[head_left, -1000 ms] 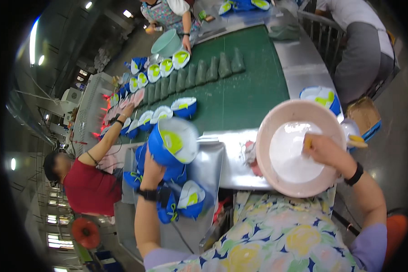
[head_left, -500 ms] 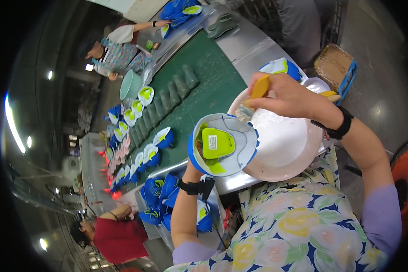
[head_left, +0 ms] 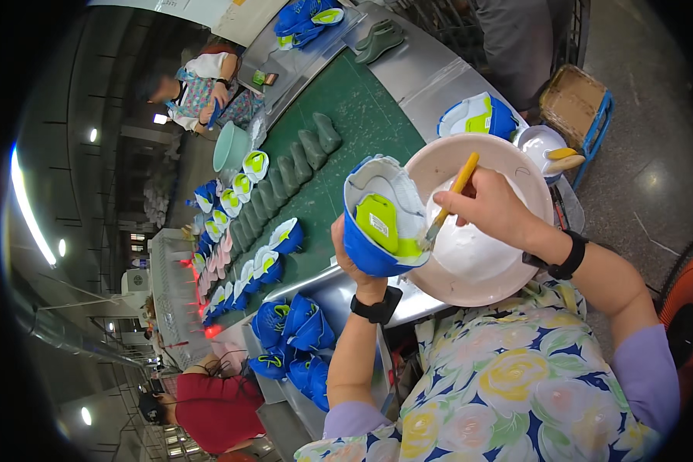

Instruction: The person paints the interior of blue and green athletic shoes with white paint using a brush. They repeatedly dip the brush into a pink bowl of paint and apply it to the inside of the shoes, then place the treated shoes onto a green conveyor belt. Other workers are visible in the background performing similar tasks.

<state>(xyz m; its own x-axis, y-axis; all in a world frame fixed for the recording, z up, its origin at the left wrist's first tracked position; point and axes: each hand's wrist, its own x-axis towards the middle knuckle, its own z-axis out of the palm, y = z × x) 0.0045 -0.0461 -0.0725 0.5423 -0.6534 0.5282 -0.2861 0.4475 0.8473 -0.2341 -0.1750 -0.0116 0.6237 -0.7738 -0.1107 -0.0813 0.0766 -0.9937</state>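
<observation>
Clasped in the left hand (head_left: 353, 268) was a blue shoe upper (head_left: 383, 219); the right hand (head_left: 494, 206) gripped a brush (head_left: 463, 175).
The upper hung near the steel table's (head_left: 405, 299) near edge, opening upward, bristles at its rim, just left of a pale basin (head_left: 477, 291).

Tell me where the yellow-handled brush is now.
In the head view, right of centre: the yellow-handled brush is in the right hand, over the pink basin, its tip by the edge of the blue shoe upper in the left hand.
</observation>
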